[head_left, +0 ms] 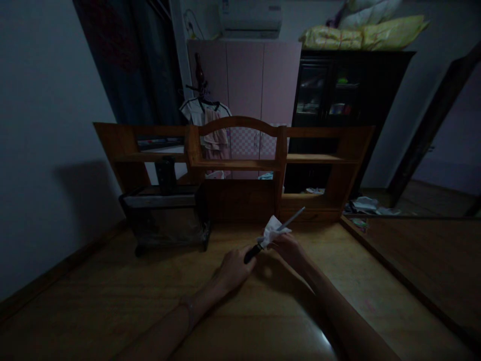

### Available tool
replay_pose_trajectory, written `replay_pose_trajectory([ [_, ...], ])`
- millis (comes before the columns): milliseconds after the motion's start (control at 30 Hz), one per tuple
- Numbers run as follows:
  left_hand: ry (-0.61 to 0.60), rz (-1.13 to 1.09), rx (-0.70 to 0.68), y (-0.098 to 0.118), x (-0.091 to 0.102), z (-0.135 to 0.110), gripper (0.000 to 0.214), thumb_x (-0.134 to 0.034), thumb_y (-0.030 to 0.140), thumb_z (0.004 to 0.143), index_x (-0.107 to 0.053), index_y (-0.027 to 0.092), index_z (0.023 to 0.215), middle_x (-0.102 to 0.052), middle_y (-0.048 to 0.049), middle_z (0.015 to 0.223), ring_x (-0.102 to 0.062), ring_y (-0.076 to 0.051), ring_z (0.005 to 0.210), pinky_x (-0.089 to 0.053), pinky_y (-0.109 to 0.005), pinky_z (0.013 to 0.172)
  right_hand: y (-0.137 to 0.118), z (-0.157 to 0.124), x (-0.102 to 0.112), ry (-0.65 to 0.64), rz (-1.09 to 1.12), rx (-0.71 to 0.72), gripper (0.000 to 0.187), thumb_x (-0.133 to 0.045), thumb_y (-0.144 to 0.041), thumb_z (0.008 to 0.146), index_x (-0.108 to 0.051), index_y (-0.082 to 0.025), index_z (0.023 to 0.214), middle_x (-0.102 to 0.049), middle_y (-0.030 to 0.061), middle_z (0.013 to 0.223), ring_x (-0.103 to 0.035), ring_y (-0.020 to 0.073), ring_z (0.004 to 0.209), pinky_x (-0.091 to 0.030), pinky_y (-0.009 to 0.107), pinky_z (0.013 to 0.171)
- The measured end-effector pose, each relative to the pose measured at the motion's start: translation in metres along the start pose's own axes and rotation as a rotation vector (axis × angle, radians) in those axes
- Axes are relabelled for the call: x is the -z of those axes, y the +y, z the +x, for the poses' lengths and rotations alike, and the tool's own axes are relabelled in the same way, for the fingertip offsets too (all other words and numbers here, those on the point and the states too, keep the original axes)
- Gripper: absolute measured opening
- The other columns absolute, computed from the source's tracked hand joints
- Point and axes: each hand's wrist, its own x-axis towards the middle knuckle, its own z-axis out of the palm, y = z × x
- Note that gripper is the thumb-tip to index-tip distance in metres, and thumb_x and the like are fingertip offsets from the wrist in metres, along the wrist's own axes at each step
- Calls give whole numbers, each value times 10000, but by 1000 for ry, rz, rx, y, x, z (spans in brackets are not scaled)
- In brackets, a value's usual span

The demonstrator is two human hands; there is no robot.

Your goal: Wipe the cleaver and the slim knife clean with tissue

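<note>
A knife (294, 218) with a black handle and a narrow grey blade is held above the wooden surface, its tip pointing away and to the right. My left hand (237, 266) is closed around the handle. A white tissue (272, 230) is folded about the middle of the blade. My right hand (288, 249) pinches the tissue against the blade from the right side. The far end of the blade sticks out beyond the tissue. Some of the right fingers are hidden behind the tissue.
A wooden shelf unit (240, 164) stands along the far edge of the wooden surface (210, 331). At the left is a dark-framed case-like object (165, 215) with a black box (166, 173) on top. A raised wooden edge (404, 281) runs along the right.
</note>
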Motion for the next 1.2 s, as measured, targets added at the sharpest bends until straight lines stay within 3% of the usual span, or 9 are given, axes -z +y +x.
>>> replay_pose_trajectory([
  [200,-2,-3,11,2,0,0,306,-536,224,828,-675,204,1100,-717,-68,944,-653,-205,826,-438,-262,731,-2,-2,0,-59,-100,-5,205,-801,-275,650,-704,-165,793,-694,49,809,-620,198,769,-475,318,743],
  [700,4,-30,-55,-2,-2,0,268,-522,241,846,-670,217,1069,-713,-49,934,-652,-196,809,-415,-245,690,2,1,7,-59,-208,26,207,-791,-336,694,-714,-153,755,-680,29,737,-592,163,700,-452,285,686],
  [933,-9,-41,-12,4,0,-1,308,-517,231,839,-671,205,1105,-716,-57,962,-651,-208,842,-428,-249,705,1,-1,3,-56,-143,9,203,-784,-337,696,-710,-158,756,-669,28,726,-585,159,674,-461,286,664],
  [1200,5,26,31,5,2,-2,275,-527,229,838,-687,206,1060,-722,-72,913,-659,-207,825,-441,-253,723,5,3,8,-37,11,-48,173,-745,-293,666,-673,-184,779,-677,51,861,-635,211,805,-505,367,785],
])
